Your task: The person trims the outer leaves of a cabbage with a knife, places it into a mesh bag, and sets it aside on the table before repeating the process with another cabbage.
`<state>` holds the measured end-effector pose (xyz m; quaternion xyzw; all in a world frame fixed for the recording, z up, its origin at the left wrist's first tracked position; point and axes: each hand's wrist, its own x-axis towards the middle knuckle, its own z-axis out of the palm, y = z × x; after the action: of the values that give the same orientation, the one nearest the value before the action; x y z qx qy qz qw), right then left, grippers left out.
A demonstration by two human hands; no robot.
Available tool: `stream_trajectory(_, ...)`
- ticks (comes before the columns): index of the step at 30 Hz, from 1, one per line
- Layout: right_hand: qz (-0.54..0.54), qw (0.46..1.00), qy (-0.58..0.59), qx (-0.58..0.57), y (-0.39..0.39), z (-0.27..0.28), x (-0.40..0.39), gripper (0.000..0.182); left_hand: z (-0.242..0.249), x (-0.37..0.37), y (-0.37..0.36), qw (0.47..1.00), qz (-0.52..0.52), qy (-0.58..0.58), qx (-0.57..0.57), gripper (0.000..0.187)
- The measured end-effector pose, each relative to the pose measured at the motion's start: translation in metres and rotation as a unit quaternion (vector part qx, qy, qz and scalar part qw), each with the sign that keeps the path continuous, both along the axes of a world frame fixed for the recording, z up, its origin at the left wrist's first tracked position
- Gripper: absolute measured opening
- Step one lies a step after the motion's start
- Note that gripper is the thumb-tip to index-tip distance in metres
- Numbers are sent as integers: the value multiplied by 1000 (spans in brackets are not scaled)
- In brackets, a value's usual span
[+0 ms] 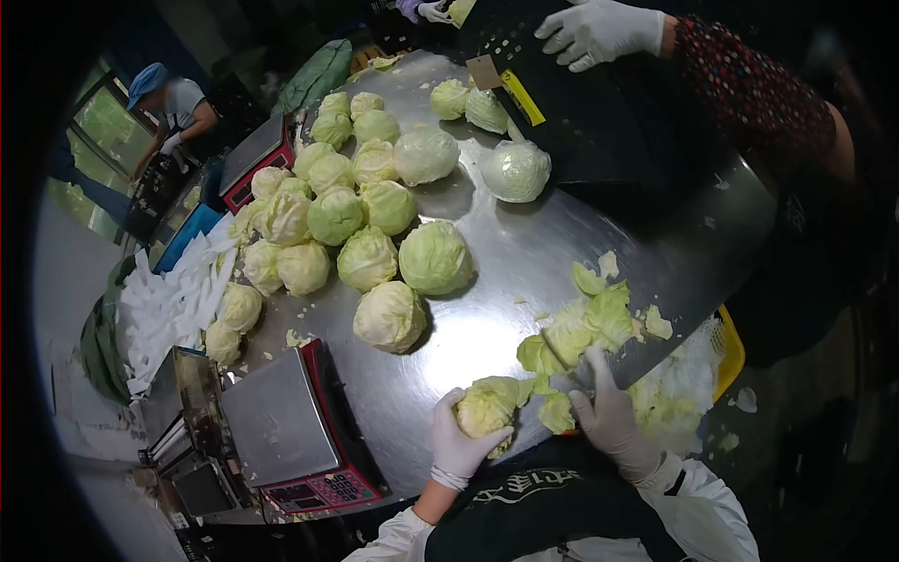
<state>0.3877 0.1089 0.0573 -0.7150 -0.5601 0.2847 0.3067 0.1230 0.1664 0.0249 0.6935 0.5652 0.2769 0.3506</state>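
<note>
One co-worker (173,112) in a blue cap leaned over at the far left, beyond the heap of white strips (178,309). To the right of the strips we had a red-edged scale (281,421) by the near edge of the steel table (562,244), and a second scale (253,159) farther back.

Next came our pile of pale green cabbages (335,215), loosely grouped across the middle of the table. Our gloved left hand (457,442) was closed around one cabbage (489,406) at the near edge, its fingers curled against the side and underneath. We could not tell whether that cabbage touched the table. Farther back, a cabbage in clear wrap (517,171) sat just beside a dark crate (618,131) with a yellow label.

Loose leaves (569,332) lay to the right of our held cabbage. Our gloved right hand (613,426) was open beside them, thumb and a finger spread; we could not tell if it touched a leaf. Above, another person's gloved hand (604,33) reached over the crate. Rightmost, a yellow basket (732,356) stood below the table's edge.
</note>
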Motion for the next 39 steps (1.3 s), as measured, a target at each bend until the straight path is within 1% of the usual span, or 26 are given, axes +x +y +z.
stream_trajectory(1,47,998,43,3,-1,-4,-11,76,-1,8,-1,1000,-2,0,-3,94)
stream_trajectory(2,44,998,43,1,-1,-7,-21,76,-4,15,-1,999,-23,24,20,93)
stream_trajectory(4,163,979,117,-21,2,-8,-39,75,-4,26,-2,996,-56,54,45,89)
stream_trajectory(8,198,971,97,-90,6,-9,-51,73,-10,32,-2,991,-58,69,102,87)
stream_trajectory(11,166,978,94,-87,11,-10,-48,65,-10,34,-3,991,-58,71,98,84)
stream_trajectory(13,135,982,129,-32,20,-13,-41,53,-8,37,-1,992,-59,57,100,85)
stream_trajectory(15,71,959,254,-103,33,1,-27,40,-3,36,-3,988,-85,66,112,87)
stream_trajectory(17,26,904,320,-282,40,5,-10,33,-1,32,-2,983,-112,76,127,89)
stream_trajectory(19,70,945,286,-143,30,-60,3,30,-3,23,0,973,-166,76,142,95)
stream_trajectory(20,61,975,206,-63,26,-92,14,31,-3,16,0,973,-165,75,144,95)
stream_trajectory(22,-61,932,315,-170,40,-63,23,36,0,-6,1,980,-180,44,68,96)
stream_trajectory(23,-133,898,364,-211,47,-46,26,39,-11,-20,-3,981,-172,48,70,96)
stream_trajectory(24,-136,944,271,-133,42,-54,37,46,-32,-35,-6,985,-99,-121,-69,96)
stream_trajectory(25,-128,961,229,-90,41,-53,34,49,-32,-44,-4,937,-19,-285,-199,96)
stream_trajectory(26,-122,974,183,-47,40,-53,30,52,-31,-53,-4,877,23,-396,-270,87)
stream_trajectory(27,-129,990,51,34,37,-34,23,57,-22,-60,1,881,32,-394,-259,87)
stream_trajectory(28,-135,981,-81,117,34,-20,16,63,-15,-66,6,824,63,-476,-302,82)
stream_trajectory(30,-89,985,-48,142,33,-12,4,65,-10,-74,16,710,81,-604,-353,75)
stream_trajectory(31,-54,985,-22,159,32,-5,-1,68,-8,-75,18,713,82,-606,-344,75)
stream_trajectory(32,-13,993,77,86,30,11,-11,66,-2,-70,24,673,63,-649,-350,75)
stream_trajectory(33,-10,993,76,93,31,13,-20,66,3,-63,30,630,42,-689,-357,74)
stream_trajectory(35,91,980,167,57,29,15,-37,64,10,-44,34,616,29,-700,-361,71)
stream_trajectory(36,89,981,164,58,32,24,-49,64,12,-35,33,601,20,-708,-371,68)
stream_trajectory(37,114,973,164,117,37,36,-61,61,13,-26,32,599,16,-708,-373,68)
stream_trajectory(38,137,961,164,174,38,44,-67,57,13,-17,30,644,17,-665,-378,67)
stream_trajectory(39,133,963,159,174,39,43,-68,57,13,-8,28,687,17,-618,-381,65)
